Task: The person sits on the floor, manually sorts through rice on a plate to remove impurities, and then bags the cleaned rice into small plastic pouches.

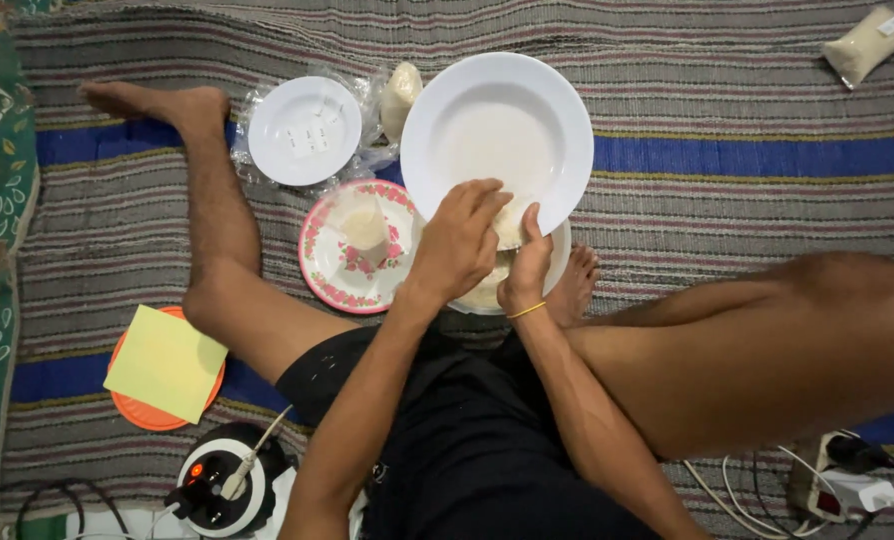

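Note:
A large white plate [497,130] is tilted up above a second white plate [559,262] that holds flat pale dough [487,290]. My left hand [457,240] reaches over the large plate's lower rim, fingers curled on a lump of pale dough [512,226] there. My right hand [527,268], with a yellow band on its wrist, grips the same rim from below, thumb up against the plate. The two hands touch each other. I cannot see how much dough lies under them.
A pink floral plate [327,262] with a dough ball [363,224] lies left of my hands. Behind it are a small white plate [304,130] on clear plastic and a pale bag [400,93]. An orange plate under yellow paper [167,362], a round appliance [225,480], a power strip [827,482] and my bare legs surround me on the striped mat.

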